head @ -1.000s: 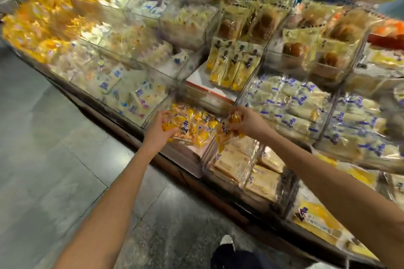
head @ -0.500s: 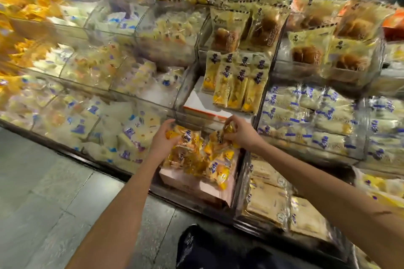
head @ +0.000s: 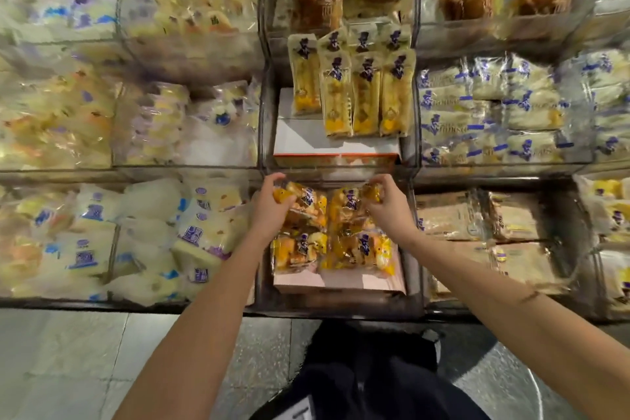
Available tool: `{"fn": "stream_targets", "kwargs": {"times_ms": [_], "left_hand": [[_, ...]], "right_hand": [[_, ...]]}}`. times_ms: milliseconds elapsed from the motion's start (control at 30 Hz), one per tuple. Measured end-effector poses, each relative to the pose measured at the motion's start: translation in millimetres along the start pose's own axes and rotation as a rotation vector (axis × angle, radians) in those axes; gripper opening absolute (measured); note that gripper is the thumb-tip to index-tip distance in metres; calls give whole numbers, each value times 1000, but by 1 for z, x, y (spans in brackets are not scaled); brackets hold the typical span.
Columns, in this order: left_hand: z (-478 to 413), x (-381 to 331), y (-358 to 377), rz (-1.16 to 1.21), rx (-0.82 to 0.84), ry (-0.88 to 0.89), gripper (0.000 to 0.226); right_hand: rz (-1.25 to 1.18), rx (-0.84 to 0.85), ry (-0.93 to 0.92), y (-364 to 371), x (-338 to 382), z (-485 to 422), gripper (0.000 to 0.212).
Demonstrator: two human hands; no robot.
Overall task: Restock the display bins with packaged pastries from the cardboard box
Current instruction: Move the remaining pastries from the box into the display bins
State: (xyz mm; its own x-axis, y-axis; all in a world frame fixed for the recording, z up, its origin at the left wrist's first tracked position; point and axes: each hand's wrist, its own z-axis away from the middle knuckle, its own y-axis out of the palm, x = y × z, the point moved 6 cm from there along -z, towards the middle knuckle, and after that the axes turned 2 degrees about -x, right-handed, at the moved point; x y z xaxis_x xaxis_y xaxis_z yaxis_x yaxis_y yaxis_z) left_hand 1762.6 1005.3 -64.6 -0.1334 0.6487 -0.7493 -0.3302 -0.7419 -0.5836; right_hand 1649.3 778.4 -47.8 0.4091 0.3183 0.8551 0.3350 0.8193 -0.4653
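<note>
At the far left, clear bins hold white packets with blue labels, blurred here. Next comes the left hand, reaching into the middle front bin. Its fingers are curled over the far left corner of a yellow pastry packet and grip the film there.

The packets fill this bin in about two rows, lying on a pale box. I cannot tell whether that is the supply carton. Each packet's long axis seems to run from the near edge of the bin toward the back. The purple printed figure reads upright, so the tops point away from the person.

These packets look light and soft. The clear film is probably slick and crinkly, and the pastry inside would crush easily. The sealed ends or side edges look like the best places to take hold, with the middle left unsqueezed.

The right hand mirrors the left. Its fingertips are bent and pinch the far right corner of the neighbouring packet.

Behind both hands, a back bin holds tall yellow packets leaning upright. To the right are cream packets with blue print, with flat tan packets nearer the front.
</note>
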Motion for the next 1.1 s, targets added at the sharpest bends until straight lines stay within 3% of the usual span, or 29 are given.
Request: {"fn": "stream_targets", "kwargs": {"times_ms": [200, 367, 533, 600, 733, 1100], "left_hand": [[7, -4, 7, -35, -65, 34, 42], [8, -3, 20, -293, -23, 123, 36], [24, 4, 30, -514, -92, 233, 39], [27, 7, 36, -524, -65, 259, 45], [32, 24, 55, -394, 92, 197, 58], [23, 29, 49, -158, 134, 62, 79]], "right_hand": [[172, -57, 15, 3, -17, 0, 26], [454, -19, 2, 2, -19, -4, 33], [766, 2, -287, 15, -20, 13, 46], [784, 39, -365, 23, -21, 18, 51], [749, 106, -308, 29, -39, 22, 49], [536, 165, -120, 34, -58, 15, 66]]}}
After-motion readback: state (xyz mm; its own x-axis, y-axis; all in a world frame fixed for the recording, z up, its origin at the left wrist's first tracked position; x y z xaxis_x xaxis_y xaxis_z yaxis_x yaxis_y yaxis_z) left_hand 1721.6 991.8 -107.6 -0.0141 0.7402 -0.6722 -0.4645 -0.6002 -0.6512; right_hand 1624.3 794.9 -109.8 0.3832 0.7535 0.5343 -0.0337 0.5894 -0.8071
